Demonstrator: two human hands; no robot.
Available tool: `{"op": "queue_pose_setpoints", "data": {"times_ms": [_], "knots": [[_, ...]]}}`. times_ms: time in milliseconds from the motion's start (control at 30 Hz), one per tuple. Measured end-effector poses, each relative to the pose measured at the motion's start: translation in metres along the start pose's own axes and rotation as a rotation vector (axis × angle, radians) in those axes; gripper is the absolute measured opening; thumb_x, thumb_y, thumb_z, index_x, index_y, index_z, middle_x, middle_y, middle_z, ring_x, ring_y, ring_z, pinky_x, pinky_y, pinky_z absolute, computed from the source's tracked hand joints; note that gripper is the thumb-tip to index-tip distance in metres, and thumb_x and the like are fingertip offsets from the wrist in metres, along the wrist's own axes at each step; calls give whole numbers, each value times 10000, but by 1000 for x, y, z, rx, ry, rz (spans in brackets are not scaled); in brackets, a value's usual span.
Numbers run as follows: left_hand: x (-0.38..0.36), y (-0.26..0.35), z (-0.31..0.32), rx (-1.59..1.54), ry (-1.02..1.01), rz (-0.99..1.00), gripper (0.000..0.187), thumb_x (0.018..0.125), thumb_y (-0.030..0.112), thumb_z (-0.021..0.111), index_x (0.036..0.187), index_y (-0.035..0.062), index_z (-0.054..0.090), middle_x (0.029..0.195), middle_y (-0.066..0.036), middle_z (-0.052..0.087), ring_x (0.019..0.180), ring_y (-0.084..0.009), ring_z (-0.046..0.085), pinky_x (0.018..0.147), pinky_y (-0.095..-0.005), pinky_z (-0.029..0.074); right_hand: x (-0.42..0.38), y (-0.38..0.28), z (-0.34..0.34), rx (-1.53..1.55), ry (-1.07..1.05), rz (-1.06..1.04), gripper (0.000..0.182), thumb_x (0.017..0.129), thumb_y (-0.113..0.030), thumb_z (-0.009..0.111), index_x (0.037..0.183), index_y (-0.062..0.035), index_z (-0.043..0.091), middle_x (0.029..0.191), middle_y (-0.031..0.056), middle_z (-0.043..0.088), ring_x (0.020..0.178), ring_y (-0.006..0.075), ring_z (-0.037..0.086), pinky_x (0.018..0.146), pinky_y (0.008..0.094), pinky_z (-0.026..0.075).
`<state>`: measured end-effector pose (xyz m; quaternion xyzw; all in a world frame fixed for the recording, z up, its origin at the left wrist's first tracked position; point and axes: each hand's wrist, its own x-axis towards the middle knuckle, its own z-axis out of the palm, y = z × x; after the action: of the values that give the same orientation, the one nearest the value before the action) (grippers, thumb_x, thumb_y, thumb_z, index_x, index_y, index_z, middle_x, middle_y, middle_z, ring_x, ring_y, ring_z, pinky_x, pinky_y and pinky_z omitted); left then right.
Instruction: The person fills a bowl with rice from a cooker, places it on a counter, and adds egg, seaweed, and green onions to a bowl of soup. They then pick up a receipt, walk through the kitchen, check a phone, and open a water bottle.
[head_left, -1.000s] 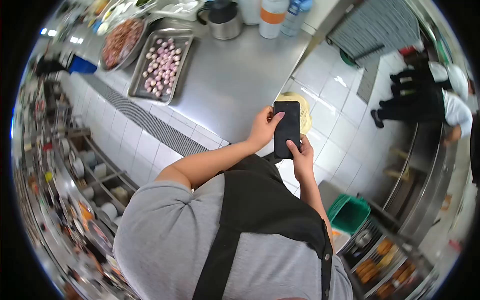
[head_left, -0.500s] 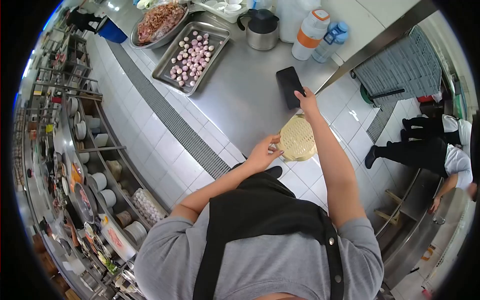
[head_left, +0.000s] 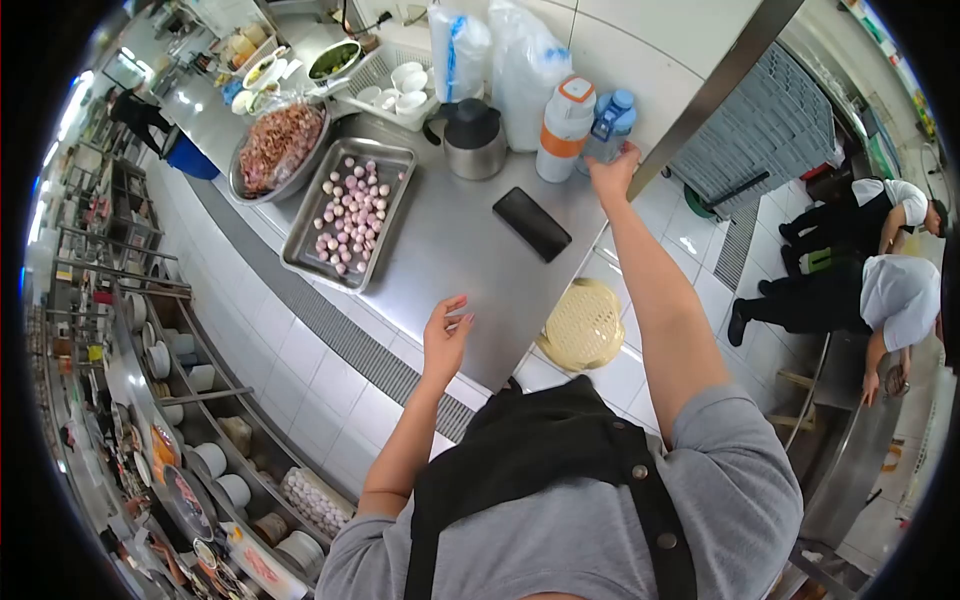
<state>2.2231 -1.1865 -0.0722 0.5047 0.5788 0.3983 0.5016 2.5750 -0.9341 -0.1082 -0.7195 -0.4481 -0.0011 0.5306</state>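
My right hand [head_left: 612, 178] is at the lower part of a clear plastic bottle with a blue top [head_left: 613, 118], its thumb and fingers around it. Close beside stands a white flask with an orange band [head_left: 565, 130]. On the steel table [head_left: 440, 250] lies a flat black phone [head_left: 532, 224], apart from both hands. My left hand [head_left: 445, 340] hovers over the table's near edge, fingers spread and holding nothing. A metal tray [head_left: 290, 250] of small pinkish-white balls is on the left, with a steel jug with a black lid [head_left: 472, 145] behind it.
A yellow plastic stool [head_left: 583, 325] stands below the table's right edge. A large bowl of reddish-brown food [head_left: 280, 150] and a white basket of cups [head_left: 400, 108] are further back. Stacked grey crates [head_left: 755, 130] and co-workers [head_left: 850, 290] are to the right.
The black phone has left my right hand and lies on the table. My right hand has moved up to the bottle. My left hand has moved left, away from the yellow stool.
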Motion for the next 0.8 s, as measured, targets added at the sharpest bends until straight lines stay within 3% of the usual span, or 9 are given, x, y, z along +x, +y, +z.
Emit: {"op": "queue_pose_setpoints", "data": {"times_ms": [100, 300, 400, 467, 567, 633, 700, 767, 800], "knots": [[2, 9, 11, 30, 49, 5, 366, 925, 67, 652, 1280, 23, 571, 1278, -106, 624, 985, -166, 634, 799, -271, 516, 23, -7, 5, 225, -95, 163, 897, 583, -158, 898, 1307, 5, 394, 1249, 240, 498, 1185, 412, 483, 1006, 490, 419], [10, 23, 111, -2, 43, 32, 330, 933, 38, 640, 1256, 37, 579, 1268, -88, 624, 1007, -163, 625, 789, -259, 509, 27, 9, 1, -8, -133, 116, 953, 542, -194, 923, 1301, 5, 383, 1288, 229, 459, 1184, 399, 474, 1020, 479, 406], [29, 58, 186, -33, 105, 183, 318, 939, 59, 642, 1249, 15, 584, 1266, -82, 624, 995, -143, 620, 788, -261, 505, 30, 32, -2, 433, -186, -36, 964, 540, -214, 927, 1308, -16, 379, 1261, 232, 497, 1177, 378, 513, 1005, 461, 432], [40, 98, 234, 29, 176, 283, 311, 951, 60, 629, 1258, 36, 582, 1291, -68, 589, 1047, -144, 594, 814, -276, 508, 22, 36, -38, 615, -344, 25, 949, 563, -181, 925, 1316, -36, 365, 1221, 190, 549, 1156, 297, 545, 1013, 412, 433], [51, 153, 305, -25, 227, 446, 344, 935, 77, 655, 1271, 62, 581, 1277, -74, 560, 1048, -157, 578, 823, -298, 508, 19, 57, -121, 732, -533, 25, 960, 553, -232, 930, 1321, -32, 390, 1226, 201, 586, 1144, 309, 599, 979, 412, 476], [47, 199, 353, 343, 338, 654, 374, 908, 81, 679, 1271, 72, 586, 1256, -99, 537, 1038, -191, 567, 812, -318, 505, 16, 81, -185, 712, -602, -45, 944, 558, -237, 934, 1318, -37, 410, 1226, 172, 595, 1150, 309, 600, 989, 408, 471], [45, 216, 387, 400, 223, 645, 422, 867, 113, 727, 1261, 65, 585, 1162, -113, 560, 943, -236, 580, 787, -337, 505, 14, 123, -251, 696, -695, -104, 944, 559, -245, 939, 1329, -47, 430, 1235, 165, 594, 1154, 316, 599, 995, 402, 468], [38, 223, 416, 602, -389, 551, 448, 836, 169, 767, 1228, 56, 584, 1086, -119, 573, 863, -266, 611, 748, -355, 513, 14, 156, -323, 630, -741, -49, 941, 579, -210, 928, 1347, -13, 421, 1239, 146, 565, 1143, 266, 585, 1002, 394, 467], [37, 218, 435, 655, -416, 813, 411, 830, 302, 762, 1126, 67, 601, 973, -100, 571, 782, -273, 630, 681, -367, 523, 16, 169, -356, 580, -754, -52, 938, 581, -210, 928, 1347, -15, 422, 1237, 144, 563, 1143, 264, 585, 1003, 394, 468]]}}
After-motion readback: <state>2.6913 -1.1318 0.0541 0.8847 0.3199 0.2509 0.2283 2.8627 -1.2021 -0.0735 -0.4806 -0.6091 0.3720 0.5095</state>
